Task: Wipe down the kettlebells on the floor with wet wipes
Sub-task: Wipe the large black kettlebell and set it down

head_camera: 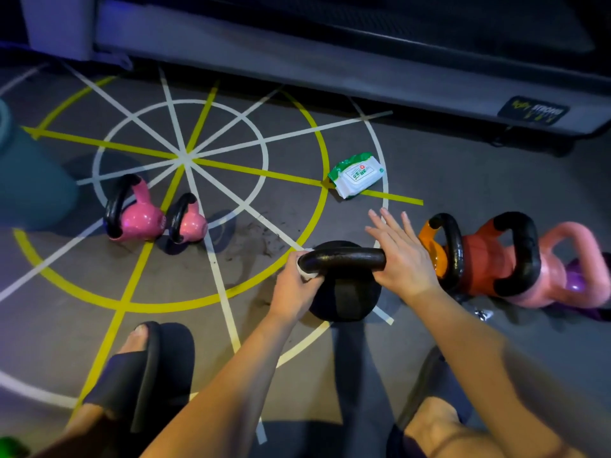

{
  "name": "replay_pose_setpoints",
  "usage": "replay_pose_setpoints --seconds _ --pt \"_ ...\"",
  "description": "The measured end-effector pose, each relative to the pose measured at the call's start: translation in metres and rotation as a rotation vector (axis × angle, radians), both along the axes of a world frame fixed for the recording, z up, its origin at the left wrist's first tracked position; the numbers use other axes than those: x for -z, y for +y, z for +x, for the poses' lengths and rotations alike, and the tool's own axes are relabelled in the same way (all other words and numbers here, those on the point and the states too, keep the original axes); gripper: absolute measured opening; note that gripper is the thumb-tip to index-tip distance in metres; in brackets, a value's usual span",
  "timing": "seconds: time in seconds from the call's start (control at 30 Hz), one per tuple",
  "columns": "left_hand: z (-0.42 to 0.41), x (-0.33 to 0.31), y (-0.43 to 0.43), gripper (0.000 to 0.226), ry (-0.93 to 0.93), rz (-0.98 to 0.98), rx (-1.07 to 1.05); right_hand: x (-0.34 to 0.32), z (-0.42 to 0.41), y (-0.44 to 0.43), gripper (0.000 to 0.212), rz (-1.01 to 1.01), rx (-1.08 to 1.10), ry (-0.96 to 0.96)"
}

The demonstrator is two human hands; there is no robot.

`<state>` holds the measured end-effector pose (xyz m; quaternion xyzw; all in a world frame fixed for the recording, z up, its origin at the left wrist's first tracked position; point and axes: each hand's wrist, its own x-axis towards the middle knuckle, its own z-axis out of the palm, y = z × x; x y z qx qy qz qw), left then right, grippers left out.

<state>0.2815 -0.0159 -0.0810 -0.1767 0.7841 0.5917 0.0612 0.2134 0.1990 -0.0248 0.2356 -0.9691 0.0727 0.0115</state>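
Left hand [297, 280] tight round wipe [305, 274] on black kettlebell [344, 299], right hand [405, 256] flat atop (open floor [185, 269] leftward)

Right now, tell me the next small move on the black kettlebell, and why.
Probably slide the wipe rightward along the handle: the left hand pinches it at the handle's left end, while the right hand rests open on the other end.
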Motion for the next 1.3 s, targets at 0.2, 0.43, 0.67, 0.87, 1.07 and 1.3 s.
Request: replay_pose_setpoints --seconds 0.2,0.43,0.67,0.87,1.07,1.3 --pt "0.027 -0.036 0.019 0.074 0.049 -0.116 -0.024 -0.004 0.005 -0.004 0.077 -0.002 0.068 -0.047" --pt "0.029 -0.025 -0.012 0.071 0.108 -0.174 0.114 0.002 0.004 -0.002 0.079 -0.001 0.085 -0.065" --pt "-0.023 -0.018 -0.057 0.072 0.017 -0.112 0.395 0.009 -0.001 0.002 0.072 -0.044 0.034 -0.021" --pt "-0.023 0.002 -0.031 0.038 0.054 0.012 0.25 0.011 -0.002 0.004 0.069 -0.08 -0.008 0.035" --pt "0.001 0.012 0.019 0.035 0.03 0.005 -0.236 0.011 0.001 0.004 0.066 -0.106 -0.008 0.064" --pt "0.008 0.036 0.033 0.05 0.031 -0.018 -0.232 0.012 -0.001 0.004 0.062 -0.117 -0.018 0.057"
